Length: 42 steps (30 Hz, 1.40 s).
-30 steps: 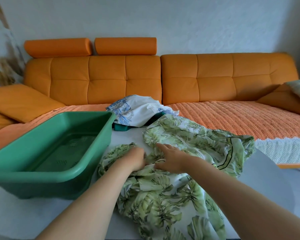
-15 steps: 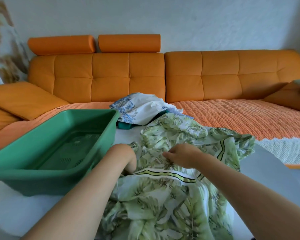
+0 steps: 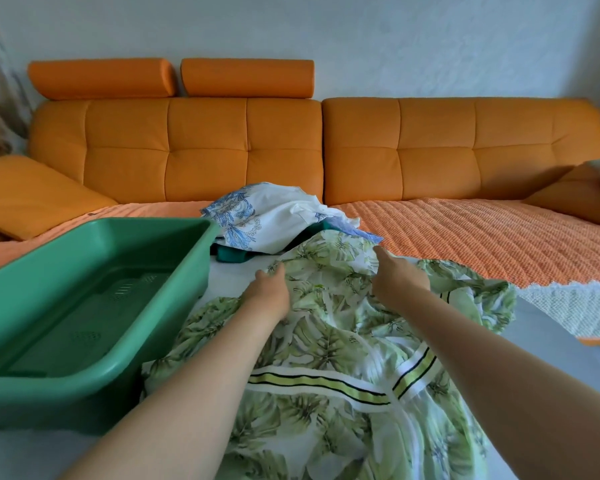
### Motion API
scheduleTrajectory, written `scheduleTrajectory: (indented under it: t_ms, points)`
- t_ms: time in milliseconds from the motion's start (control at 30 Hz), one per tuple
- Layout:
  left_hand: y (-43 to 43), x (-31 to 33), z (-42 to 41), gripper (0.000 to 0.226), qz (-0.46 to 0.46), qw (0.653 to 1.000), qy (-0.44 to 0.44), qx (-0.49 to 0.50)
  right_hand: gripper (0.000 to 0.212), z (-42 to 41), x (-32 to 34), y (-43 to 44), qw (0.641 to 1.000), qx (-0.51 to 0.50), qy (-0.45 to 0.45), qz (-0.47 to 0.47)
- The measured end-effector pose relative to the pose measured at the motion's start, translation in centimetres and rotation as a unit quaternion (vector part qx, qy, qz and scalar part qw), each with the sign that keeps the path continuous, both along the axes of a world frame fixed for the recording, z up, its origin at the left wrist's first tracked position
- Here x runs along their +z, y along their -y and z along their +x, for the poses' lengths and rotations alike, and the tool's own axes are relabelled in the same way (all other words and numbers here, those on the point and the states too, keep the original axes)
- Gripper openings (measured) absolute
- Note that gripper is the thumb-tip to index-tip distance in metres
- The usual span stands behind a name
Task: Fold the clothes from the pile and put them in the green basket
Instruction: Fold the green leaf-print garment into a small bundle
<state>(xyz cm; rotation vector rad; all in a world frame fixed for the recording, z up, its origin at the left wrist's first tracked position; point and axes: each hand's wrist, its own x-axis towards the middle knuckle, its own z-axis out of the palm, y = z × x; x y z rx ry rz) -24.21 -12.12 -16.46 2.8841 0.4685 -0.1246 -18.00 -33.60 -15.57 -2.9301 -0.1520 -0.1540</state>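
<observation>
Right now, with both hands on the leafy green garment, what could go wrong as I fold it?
1. The far edge of the leaf-print garment lies against the pile, where the left hand and right hand work; lifting it may drag other clothes along.
2. Its right side is bunched near the edge of the table and could slip off.
3. The green basket sits close on the left; a wide fold could catch its rim.

Leaf-print garment (image 3: 326, 341) cut off below; teal garment (image 3: 231, 256) mostly under white garment (image 3: 278, 216)

You see one green basket (image 3: 66, 400) and two hands: left hand (image 3: 269, 292), right hand (image 3: 397, 282). You can count three garments: leaf-print garment (image 3: 326, 348), blue-floral garment (image 3: 274, 216), teal garment (image 3: 231, 254).
</observation>
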Motion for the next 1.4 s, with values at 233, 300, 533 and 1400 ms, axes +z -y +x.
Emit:
scheduleTrajectory:
  t_ms: [233,300,533,1400]
  points:
    - [-0.5,-1.6,5.1,0.069,0.064,0.994,0.091,0.021,0.018,3.8,-1.5,-1.0,0.997,-0.028,-0.055,-0.051]
    - [-0.6,-1.8,6.4,0.062,0.058,0.995,0.08,0.022,0.01,5.1,-1.3,-1.5,0.998,-0.053,-0.039,0.018]
    - [-1.4,1.6,9.5,0.027,-0.067,0.96,0.251,0.102,0.019,8.3,1.2,-3.0,0.952,0.02,0.086,0.294]
    - [2.3,-1.5,6.1,0.106,0.06,0.964,-0.17,-0.196,0.062,3.8,-0.2,2.2,0.966,0.109,-0.193,0.137]
